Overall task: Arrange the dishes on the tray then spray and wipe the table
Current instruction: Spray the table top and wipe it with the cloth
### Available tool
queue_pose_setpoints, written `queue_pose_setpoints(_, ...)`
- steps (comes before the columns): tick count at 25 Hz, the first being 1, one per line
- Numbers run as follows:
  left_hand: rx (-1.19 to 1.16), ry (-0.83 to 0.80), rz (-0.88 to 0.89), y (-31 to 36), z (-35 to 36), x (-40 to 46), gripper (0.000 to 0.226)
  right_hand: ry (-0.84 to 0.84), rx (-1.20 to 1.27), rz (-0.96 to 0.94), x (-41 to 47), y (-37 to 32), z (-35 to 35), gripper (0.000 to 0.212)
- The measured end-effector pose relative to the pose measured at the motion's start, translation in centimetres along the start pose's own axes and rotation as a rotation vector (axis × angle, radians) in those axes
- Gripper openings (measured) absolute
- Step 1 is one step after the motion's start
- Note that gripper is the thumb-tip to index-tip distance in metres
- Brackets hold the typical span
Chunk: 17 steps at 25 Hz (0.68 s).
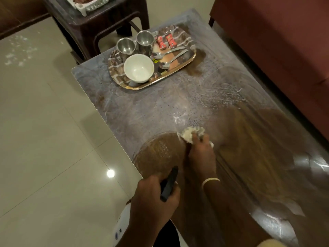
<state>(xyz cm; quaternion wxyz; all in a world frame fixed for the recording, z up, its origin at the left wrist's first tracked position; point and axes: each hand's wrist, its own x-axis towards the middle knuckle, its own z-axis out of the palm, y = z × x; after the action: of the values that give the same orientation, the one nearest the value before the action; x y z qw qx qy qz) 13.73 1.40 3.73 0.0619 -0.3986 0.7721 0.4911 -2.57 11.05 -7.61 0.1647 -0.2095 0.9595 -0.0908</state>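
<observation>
My right hand (202, 152) presses a crumpled white cloth (191, 134) onto the table (142, 111), fingers closed over the wad near the table's front-left part. The cloth looks soft, light and damp; I judge it best gripped bunched from above, palm pressing flat. My left hand (153, 195) is wrapped around a dark spray bottle (169, 186), rigid, held by its neck. The dishes sit on the tray (191, 57) at the far edge.
</observation>
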Motion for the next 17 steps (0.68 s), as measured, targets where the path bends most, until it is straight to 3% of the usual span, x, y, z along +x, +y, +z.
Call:
queue_pose_setpoints(3, 0.033, 0.009, -0.037, 2.2, 0.4, 0.0, 0.034, 0.008, 0.031, 0.171, -4.2, 5.7, -1.3, 0.053)
queue_pose_setpoints(5, -0.03, -0.054, -0.036, 1.0, 3.2, -0.9, 0.047, -0.133, 0.054, 0.09, -8.7, 4.7, -0.4, 0.055)
queue_pose_setpoints(6, -0.081, -0.094, -0.034, 0.2, 4.7, -1.3, 0.066, -0.21, 0.091, -0.006, -10.1, 3.7, 0.6, 0.054)
queue_pose_setpoints(7, -0.121, -0.007, -0.073, -0.7, 6.7, -1.0, 0.073, -0.235, 0.097, -0.123, -10.1, 2.6, 1.5, 0.052)
queue_pose_setpoints(8, -0.159, 0.021, -0.069, -0.4, 7.5, -0.5, 0.069, -0.203, 0.113, -0.232, -9.0, 1.7, 2.4, 0.05)
queue_pose_setpoints(9, -0.192, -0.068, -0.081, 0.7, 6.7, 0.1, 0.057, -0.152, 0.135, -0.306, -6.8, 1.2, 2.8, 0.049)
queue_pose_setpoints(10, -0.191, -0.025, -0.107, 2.7, 5.7, 0.2, 0.041, -0.103, 0.091, -0.351, -4.2, 0.9, 2.5, 0.049)
queue_pose_setpoints(11, -0.142, 0.059, -0.033, 3.3, 5.1, 0.3, 0.037, -0.045, 0.03, -0.318, -1.6, 1.6, 1.8, 0.05)
queue_pose_setpoints(14, -0.04, 0.044, -0.045, 3.4, 5.2, 0.4, 0.037, 0.081, -0.026, 0.037, 3.3, 7.4, -2.2, 0.05)
queue_pose_setpoints(17, 0.017, 0.026, -0.082, 4.1, 5.8, 0.3, 0.037, 0.039, -0.016, 0.133, -1.1, 10.4, -3.6, 0.055)
